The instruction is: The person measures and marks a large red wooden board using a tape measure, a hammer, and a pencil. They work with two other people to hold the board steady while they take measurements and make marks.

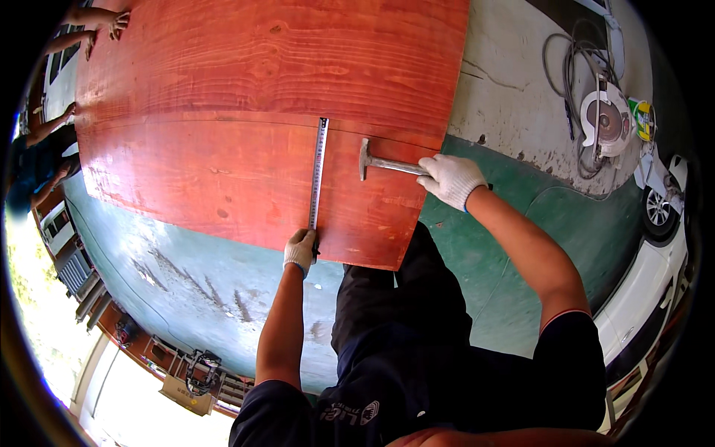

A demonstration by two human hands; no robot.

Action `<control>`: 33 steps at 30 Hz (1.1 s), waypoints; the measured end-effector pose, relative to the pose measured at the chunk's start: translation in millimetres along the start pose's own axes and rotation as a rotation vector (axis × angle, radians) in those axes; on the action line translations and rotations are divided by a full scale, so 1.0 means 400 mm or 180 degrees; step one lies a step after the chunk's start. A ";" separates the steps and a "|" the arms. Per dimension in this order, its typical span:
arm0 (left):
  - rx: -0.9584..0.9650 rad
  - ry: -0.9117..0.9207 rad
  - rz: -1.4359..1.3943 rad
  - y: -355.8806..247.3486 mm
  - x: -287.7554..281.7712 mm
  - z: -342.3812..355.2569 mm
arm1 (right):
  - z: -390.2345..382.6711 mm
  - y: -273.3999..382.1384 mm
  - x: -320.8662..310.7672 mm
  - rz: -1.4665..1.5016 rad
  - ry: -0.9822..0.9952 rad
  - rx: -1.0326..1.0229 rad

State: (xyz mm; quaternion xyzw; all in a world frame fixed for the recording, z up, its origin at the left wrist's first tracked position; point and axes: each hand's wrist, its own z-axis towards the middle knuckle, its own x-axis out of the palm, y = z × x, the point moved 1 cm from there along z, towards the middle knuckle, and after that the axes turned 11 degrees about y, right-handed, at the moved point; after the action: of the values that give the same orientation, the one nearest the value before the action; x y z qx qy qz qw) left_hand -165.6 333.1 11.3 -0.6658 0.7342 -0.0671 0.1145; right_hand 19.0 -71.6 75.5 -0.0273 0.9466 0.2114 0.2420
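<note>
Tape measure lay straight across the red board, its pale strip reaching from the near edge up toward the middle. The left hand, in a white glove, gripped the case end of the tape at this edge, probably so that the strip would not slide or turn. The right hand, also gloved, was closed around the handle of a hammer, whose head was over the board, to the right of the tape; whether it touched the wood, I could not tell. It seemed that the hammer was held to the side so that the strip could be read freely. At the far left, other people's hands were placed on the board, perhaps for making it steady. A circular saw stood on the right, well apart from the board, with its cable lying in loops beside it
</note>
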 end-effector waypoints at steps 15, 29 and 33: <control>-0.0007 0.0029 -0.0085 -0.008 -0.001 -0.003 | 0.350 0.525 -0.076 0.0413 -0.0275 -0.0672; 0.0011 0.0082 -0.0217 -0.004 -0.001 -0.001 | 0.346 0.477 -0.030 0.0738 -0.0389 -0.0395; 0.0005 0.0054 -0.0186 -0.003 -0.001 -0.001 | 0.349 0.493 -0.030 0.1037 -0.0445 -0.0130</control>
State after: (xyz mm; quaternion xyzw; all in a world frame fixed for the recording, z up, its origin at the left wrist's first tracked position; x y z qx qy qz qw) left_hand -164.5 333.3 11.9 -0.6862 0.7154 -0.0767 0.1068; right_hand 61.6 164.9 46.6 0.1363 0.9149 0.2683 0.2691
